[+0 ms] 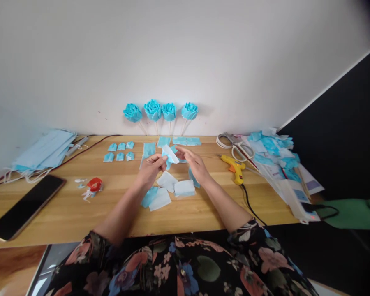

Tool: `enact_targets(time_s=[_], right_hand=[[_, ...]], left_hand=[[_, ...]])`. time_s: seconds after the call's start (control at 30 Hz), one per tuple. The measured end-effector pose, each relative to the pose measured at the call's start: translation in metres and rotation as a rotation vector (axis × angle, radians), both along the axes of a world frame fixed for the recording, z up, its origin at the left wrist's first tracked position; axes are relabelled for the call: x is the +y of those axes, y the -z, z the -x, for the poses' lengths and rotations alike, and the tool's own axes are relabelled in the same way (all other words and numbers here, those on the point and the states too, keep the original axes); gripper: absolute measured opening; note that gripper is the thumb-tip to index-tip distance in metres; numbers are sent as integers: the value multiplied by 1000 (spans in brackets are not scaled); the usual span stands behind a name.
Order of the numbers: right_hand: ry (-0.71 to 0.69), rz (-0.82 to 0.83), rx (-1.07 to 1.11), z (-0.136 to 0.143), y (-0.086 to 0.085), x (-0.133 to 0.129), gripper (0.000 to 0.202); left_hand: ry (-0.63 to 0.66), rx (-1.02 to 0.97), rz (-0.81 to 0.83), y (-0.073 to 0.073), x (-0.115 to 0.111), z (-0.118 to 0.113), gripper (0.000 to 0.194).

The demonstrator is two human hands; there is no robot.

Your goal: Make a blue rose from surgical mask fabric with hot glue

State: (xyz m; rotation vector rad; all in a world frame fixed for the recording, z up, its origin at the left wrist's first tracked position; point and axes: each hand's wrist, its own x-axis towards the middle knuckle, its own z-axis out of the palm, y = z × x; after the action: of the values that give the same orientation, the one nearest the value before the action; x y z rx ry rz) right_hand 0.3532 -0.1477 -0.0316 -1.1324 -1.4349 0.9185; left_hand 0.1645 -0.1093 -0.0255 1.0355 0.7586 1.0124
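Observation:
Pinched between thumb and fingers of my left hand (152,166) is a folded blue and white fabric piece (170,154), held tilted above the table. My right hand (195,162) is just right of the piece, fingers stretched and slightly curved; I cannot tell whether the fingertips touch it. Below my hands lie several loose white and blue fabric squares (160,199), some overlapping. Behind them are flat blue rectangles (149,150), partly hidden by my hands. To the left sit several small folded blue petals (120,156) in two rows.
Several blue fabric flowers (152,110) on sticks lean against the wall. On the right are a yellow glue gun (238,169), scissors (242,151), blue scraps (271,144) and a white power strip (296,201). Left are face masks (45,150), a phone (26,207) and a red wrapper (94,185).

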Motion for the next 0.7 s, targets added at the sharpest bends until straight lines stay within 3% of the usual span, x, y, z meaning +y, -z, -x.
enact_targets(time_s=[0.2,0.33,0.5,0.7], right_hand=[[-62,-28,-59,4,5,-11,55],[37,-88,-168,10,2,-13,55],[154,-150,-346,16,1,-15,38],[232,-234,-382,18,0,-16,35]], left_hand=[[-21,16,-11,3,-5,-6,41],[-24,19,15,4,-8,-8,41],[-21,24,0,5,-10,-10,40],[5,44,-3,8,-10,-11,40]])
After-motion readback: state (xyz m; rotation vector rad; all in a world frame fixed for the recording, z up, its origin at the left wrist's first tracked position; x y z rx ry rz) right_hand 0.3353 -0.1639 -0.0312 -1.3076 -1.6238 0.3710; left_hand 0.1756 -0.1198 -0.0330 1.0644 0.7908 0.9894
